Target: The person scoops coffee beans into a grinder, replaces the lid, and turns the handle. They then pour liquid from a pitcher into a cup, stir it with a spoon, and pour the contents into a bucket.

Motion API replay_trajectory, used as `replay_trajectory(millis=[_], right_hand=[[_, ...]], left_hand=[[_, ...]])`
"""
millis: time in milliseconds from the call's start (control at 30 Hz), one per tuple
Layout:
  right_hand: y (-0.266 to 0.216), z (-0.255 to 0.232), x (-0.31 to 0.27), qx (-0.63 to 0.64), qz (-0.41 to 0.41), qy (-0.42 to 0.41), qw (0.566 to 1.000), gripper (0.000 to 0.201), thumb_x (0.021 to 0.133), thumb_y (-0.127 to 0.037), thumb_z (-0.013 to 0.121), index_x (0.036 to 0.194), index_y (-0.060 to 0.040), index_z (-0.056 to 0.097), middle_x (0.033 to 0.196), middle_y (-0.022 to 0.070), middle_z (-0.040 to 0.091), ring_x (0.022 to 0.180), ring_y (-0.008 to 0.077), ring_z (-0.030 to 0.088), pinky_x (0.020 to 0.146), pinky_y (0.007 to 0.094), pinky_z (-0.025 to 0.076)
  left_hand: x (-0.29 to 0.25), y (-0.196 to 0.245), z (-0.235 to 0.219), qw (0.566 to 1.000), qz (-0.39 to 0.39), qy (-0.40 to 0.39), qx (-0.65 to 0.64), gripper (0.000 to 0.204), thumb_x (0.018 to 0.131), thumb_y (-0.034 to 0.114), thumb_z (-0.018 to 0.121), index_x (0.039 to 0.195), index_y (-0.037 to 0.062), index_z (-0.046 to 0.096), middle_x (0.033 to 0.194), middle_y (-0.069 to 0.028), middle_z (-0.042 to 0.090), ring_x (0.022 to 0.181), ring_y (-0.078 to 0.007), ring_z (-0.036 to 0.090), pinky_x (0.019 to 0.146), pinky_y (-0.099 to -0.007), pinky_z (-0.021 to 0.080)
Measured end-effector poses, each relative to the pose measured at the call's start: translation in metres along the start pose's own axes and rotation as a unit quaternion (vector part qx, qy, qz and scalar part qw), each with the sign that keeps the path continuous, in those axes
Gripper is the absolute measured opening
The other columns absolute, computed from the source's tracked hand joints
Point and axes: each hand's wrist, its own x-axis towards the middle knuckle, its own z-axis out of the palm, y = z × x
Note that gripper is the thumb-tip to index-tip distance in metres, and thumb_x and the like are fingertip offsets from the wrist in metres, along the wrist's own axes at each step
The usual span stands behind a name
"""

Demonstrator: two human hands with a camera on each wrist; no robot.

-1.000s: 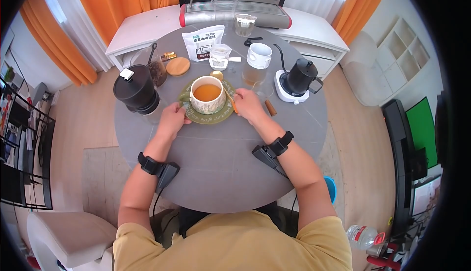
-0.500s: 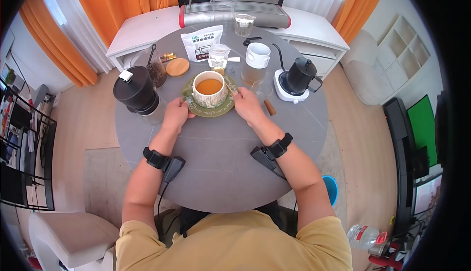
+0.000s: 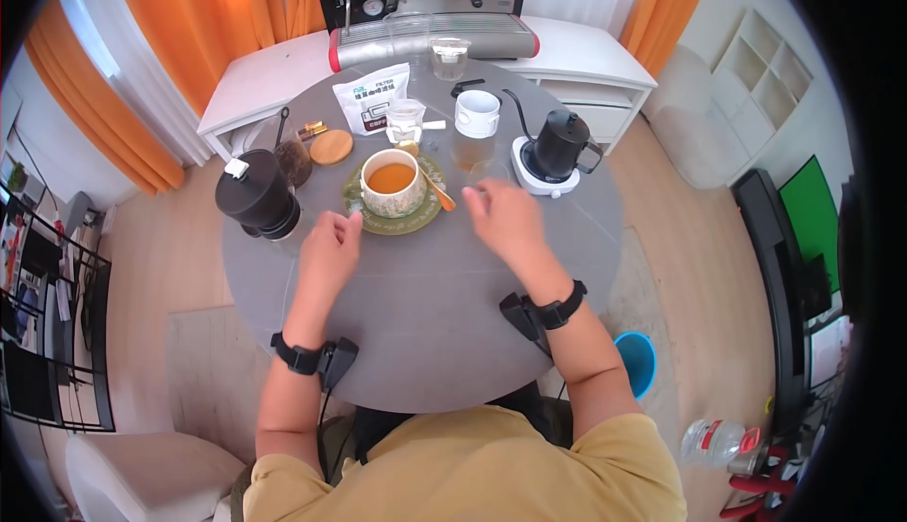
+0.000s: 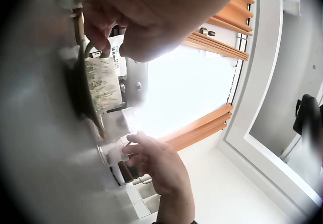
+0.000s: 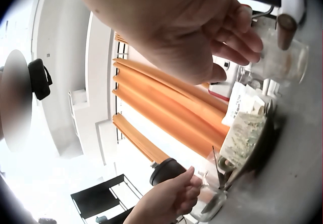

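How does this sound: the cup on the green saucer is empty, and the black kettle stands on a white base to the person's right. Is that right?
Not quite: the cup isn't empty; the head view shows orange-brown liquid in it. It does sit on the green saucer, and the black kettle stands on a white base to the person's right.

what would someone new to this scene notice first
Probably the cream patterned cup of amber liquid, on a round green saucer near the middle of the head view. To its right stands a black gooseneck kettle; bright orange fabric curtains hang at the back.
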Motion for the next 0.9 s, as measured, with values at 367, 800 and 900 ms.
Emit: replay_trajectory(millis=[367,800,900], right_hand=[[0.086,0.007,0.007,0.089,0.174,-0.027,0.980,0.044,0.092,-0.037,0.047,0.077,0.0003,0.066,0.076,0.0218,0.064,0.077,0.0397,0.062,0.069,0.0457,0.047],[0.092,0.006,0.014,0.151,0.214,0.046,0.964,0.044,0.092,-0.038,0.045,0.078,-0.0027,0.068,0.077,0.0196,0.065,0.077,0.0376,0.063,0.070,0.0428,0.047],[0.093,0.006,0.014,0.141,0.216,0.049,0.965,0.043,0.092,-0.037,0.046,0.079,-0.0028,0.068,0.077,0.0194,0.066,0.078,0.0374,0.063,0.070,0.0426,0.047]], left_hand=[[-0.009,0.067,0.110,0.795,-0.144,-0.437,-0.395,0.039,0.095,0.029,0.051,0.114,-0.0055,0.053,0.107,-0.0132,0.059,0.093,-0.0191,0.058,0.079,-0.0319,0.052],[0.001,0.103,0.175,0.721,-0.229,-0.331,-0.564,0.028,0.096,0.023,0.051,0.107,-0.0016,0.055,0.098,-0.0080,0.059,0.090,-0.0148,0.057,0.083,-0.0288,0.050],[-0.003,0.108,0.157,0.740,-0.179,-0.333,-0.556,0.026,0.096,0.023,0.051,0.105,-0.0001,0.056,0.093,-0.0053,0.059,0.084,-0.0122,0.056,0.079,-0.0266,0.049]])
